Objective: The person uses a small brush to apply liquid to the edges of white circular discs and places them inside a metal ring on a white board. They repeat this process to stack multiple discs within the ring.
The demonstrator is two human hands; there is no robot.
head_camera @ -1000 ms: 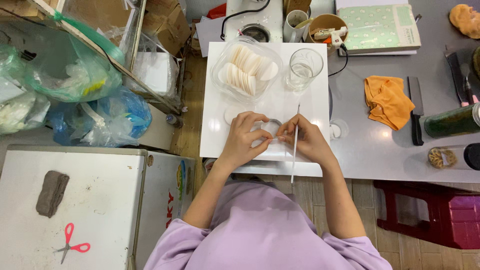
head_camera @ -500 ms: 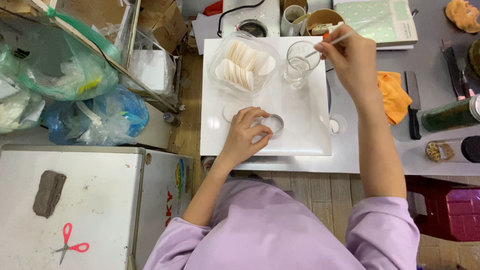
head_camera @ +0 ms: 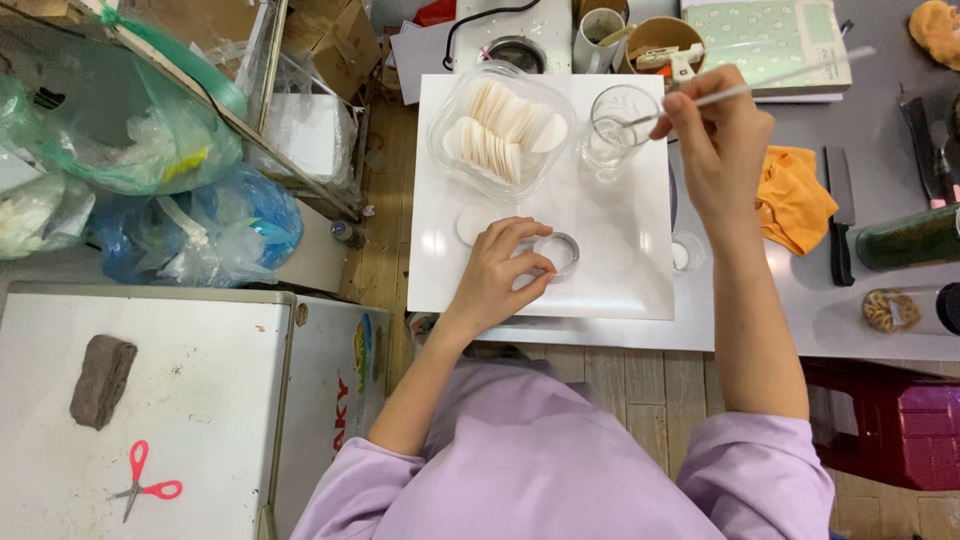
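White and smooth, the square board (head_camera: 620, 270) lies on the grey table (head_camera: 800, 320), and most of the work sits on it. The left hand (head_camera: 500, 272) rests on the board with its fingers curled and pinched on a small metal ring (head_camera: 562, 254); the fingers hide the ring's near left side, and whether anything lies inside it is hard to make out. Just left of that hand a thin white disc (head_camera: 470, 226) peeks out, partly covered by the thumb.

The right hand (head_camera: 715, 140) is raised over the board's far right corner, fingers closed on a thin clear stick (head_camera: 770, 82). The stick's lower tip dips into a clear drinking glass (head_camera: 617, 130); its upper end blurs out over a pale green book (head_camera: 775, 40).

Beside the glass stands a round clear bowl (head_camera: 500, 130) packed with overlapping white discs set on edge.

Right of the board lie an orange cloth (head_camera: 792, 198), partly behind the right forearm, and a dark knife (head_camera: 840, 220). A green bottle (head_camera: 910, 238) is cut off by the frame's edge. At lower left, red scissors (head_camera: 145, 485) and a brown rag (head_camera: 100, 378) sit on a white cabinet (head_camera: 200, 420).
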